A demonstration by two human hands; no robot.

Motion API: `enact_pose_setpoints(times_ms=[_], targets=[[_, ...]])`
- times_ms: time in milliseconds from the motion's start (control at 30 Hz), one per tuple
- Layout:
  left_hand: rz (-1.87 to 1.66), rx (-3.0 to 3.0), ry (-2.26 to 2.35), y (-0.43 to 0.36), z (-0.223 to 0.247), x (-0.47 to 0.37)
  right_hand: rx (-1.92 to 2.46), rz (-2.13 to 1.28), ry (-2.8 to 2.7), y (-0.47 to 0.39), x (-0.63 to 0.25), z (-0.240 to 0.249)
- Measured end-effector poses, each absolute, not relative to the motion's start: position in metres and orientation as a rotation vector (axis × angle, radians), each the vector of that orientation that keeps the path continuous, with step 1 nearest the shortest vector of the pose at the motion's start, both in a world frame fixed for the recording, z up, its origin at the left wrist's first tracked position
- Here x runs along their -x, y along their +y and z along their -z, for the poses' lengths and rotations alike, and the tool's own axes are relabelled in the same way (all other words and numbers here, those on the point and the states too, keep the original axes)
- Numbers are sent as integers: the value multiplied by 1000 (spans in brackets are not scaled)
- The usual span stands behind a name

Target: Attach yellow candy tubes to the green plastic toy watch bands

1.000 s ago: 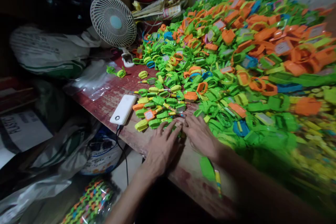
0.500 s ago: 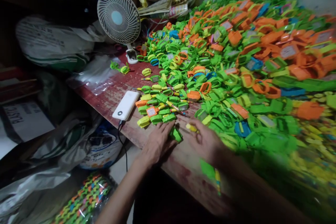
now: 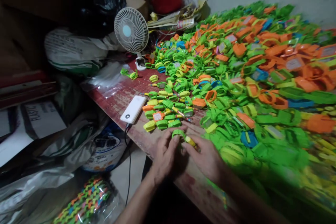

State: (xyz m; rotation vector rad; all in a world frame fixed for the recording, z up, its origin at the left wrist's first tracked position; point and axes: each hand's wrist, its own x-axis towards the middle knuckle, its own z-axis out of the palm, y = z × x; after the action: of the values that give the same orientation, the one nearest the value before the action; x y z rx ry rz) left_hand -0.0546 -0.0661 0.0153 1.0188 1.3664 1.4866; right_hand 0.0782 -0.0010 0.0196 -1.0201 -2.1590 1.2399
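Observation:
Near the table's front edge, my left hand (image 3: 165, 152) grips a green plastic band (image 3: 179, 133), which curves up between thumb and fingers. My right hand (image 3: 204, 152) pinches a small yellow piece (image 3: 190, 141) right beside the band, at its right end. Just beyond my hands lie rows of green, yellow and orange banded pieces, one an orange piece with a pale face (image 3: 158, 116). The undersides of both hands are hidden.
A large heap of green and orange pieces (image 3: 236, 63) covers the right and back. A white power bank (image 3: 133, 109) with a black cable (image 3: 129, 168) lies at the left edge. Behind stand a fan (image 3: 131, 29) and a plastic bag (image 3: 109, 78).
My left hand has lifted the green band off the table. My right hand has brought the yellow piece up against it. The whole view has shifted slightly.

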Motion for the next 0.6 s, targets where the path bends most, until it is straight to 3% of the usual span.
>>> enact_pose_setpoints(times_ms=[167, 367, 600], targets=[[-1646, -726, 1278, -57, -11, 51, 1004, -1249, -2147, -8, -84, -22], [-1328, -946, 1399, -54, -26, 69, 732, -1071, -2262, 18, -105, -34], [-1168, -1009, 1342, -58, -29, 58, 779, -1071, -2160, 20, -103, -29]])
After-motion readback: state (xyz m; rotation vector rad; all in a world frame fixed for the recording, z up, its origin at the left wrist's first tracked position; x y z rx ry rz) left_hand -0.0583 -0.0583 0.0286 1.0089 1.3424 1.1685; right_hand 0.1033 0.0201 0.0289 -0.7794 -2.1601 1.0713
